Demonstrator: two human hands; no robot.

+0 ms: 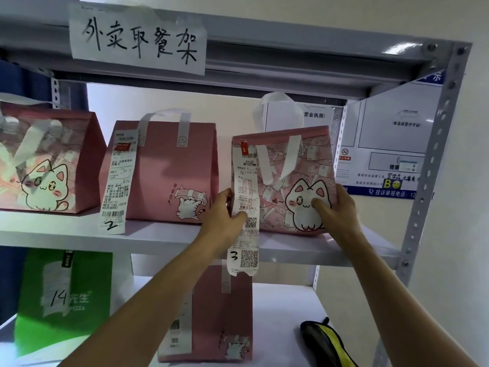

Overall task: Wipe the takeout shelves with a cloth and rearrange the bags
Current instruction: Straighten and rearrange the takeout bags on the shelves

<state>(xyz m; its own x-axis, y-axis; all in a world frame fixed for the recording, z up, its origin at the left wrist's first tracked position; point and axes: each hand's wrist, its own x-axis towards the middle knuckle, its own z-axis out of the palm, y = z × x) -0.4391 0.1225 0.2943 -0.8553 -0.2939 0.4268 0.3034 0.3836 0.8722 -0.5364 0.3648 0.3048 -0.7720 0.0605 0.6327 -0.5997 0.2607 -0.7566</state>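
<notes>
**Both hands on the third pink bag, middle shelf**

I have both hands up on the pink cat bag (pixel 285 181) that sits at the right end of the middle shelf (pixel 164 241), roughly 2 o'clock from frame centre. My left hand (pixel 221 213) grips the bag's left lower edge, thumb pressed across the long receipt (pixel 244 207) that hangs from the bag's top edge and trails below the shelf lip; a handwritten 3 shows near its lower end. My right hand (pixel 337 207) holds the bag's right side, thumb flat on the printed cat, the other fingers hidden behind the bag. So both hands are closed on it, pinching the sides. The bag leans slightly, its base at or just above the shelf board; I cannot tell whether it touches.

At 9 o'clock of it stands a plain pink bag (pixel 169 173) with its own receipt (pixel 117 181) marked 2, and further at 9 o'clock another cat-print bag (pixel 47 160) at the left edge of view.

At 12 o'clock, a handwritten paper sign (pixel 137 39) is taped to the top shelf beam.

On the lower shelf: a green bag (pixel 63 300) marked 14 at 8 o'clock, a pink bag (pixel 219 313) at 6 o'clock partly behind my left forearm, and a black-and-yellow object (pixel 326 340) lying at 5 o'clock. Wall notices (pixel 389 139) hang behind the rack at 3 o'clock.
</notes>
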